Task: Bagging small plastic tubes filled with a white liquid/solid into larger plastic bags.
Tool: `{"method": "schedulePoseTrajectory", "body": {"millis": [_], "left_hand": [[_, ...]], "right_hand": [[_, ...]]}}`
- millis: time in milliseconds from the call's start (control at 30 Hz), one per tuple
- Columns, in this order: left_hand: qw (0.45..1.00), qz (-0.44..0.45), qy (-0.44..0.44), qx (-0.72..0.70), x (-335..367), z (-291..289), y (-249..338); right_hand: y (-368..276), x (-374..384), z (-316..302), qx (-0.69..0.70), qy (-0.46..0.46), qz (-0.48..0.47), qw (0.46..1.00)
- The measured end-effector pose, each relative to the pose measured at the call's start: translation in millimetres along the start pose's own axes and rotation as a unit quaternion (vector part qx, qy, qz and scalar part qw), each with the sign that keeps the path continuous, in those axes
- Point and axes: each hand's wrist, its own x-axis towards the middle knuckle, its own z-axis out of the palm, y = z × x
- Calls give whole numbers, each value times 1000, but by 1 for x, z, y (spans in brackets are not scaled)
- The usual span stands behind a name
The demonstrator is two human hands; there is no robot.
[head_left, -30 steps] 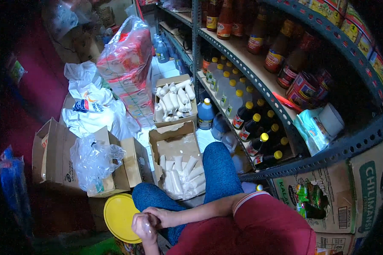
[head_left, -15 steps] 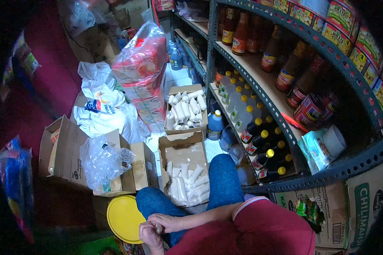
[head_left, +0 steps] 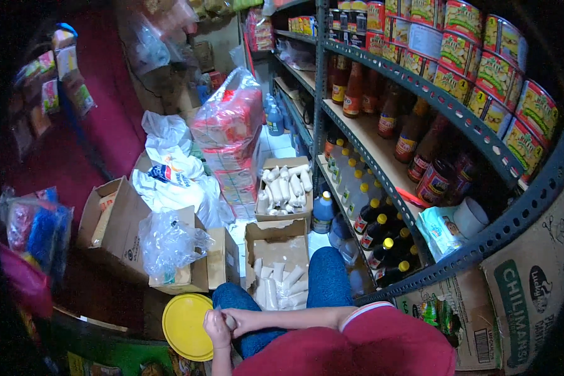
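Note:
Above my left thigh, beside the yellow round lid [head_left: 188,328], both hands meet. My left hand [head_left: 217,330] is closed in a fist around a pale, narrow plastic pack [head_left: 230,322], mostly hidden by the fingers. From the right, my right hand [head_left: 244,320] is closed on the same pack. Between my knees stands an open cardboard box [head_left: 277,237] with several slim white packs [head_left: 271,293] in clear plastic lying in its near part. Behind it, a second box [head_left: 286,217] is heaped with plumper white packs [head_left: 286,188].
On the right, metal shelving [head_left: 413,216] holds bottles, cans and a teal-white pouch [head_left: 440,230]. To the left are cardboard boxes [head_left: 222,254], a crumpled clear plastic bag [head_left: 172,241] and a big white sack [head_left: 185,194]. Red wrapped bundles [head_left: 229,135] are stacked farther back. A blue jug [head_left: 323,216] stands by the shelf.
My view has tilted up, showing more of the upper shelves and hanging packets at left. Both hands stay together on the pale pack, with its end now showing more between them.

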Motion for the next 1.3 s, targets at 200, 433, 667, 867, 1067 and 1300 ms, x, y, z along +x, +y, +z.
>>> {"method": "schedulePoseTrajectory", "body": {"millis": [200,433,667,867,1067,1300], "left_hand": [[993,39,-91,-64,5,-14,36],[990,36,-88,-103,5,-14,35],[970,-98,22,-223,-13,-16,27],[970,-111,44,-211,-2,1,4],[967,-132,23,-216,1,-8,-2],[959,-160,-24,-233,-5,-20,-8]], "right_hand": [[-92,-25,-40,-83,20,-203,975],[-124,-13,-41,-266,81,-302,912],[-148,33,-32,-318,51,-421,848],[-210,46,-60,-335,-4,-424,842],[-221,38,-45,-220,20,-428,876],[-134,24,6,-294,-51,-283,911]]}}
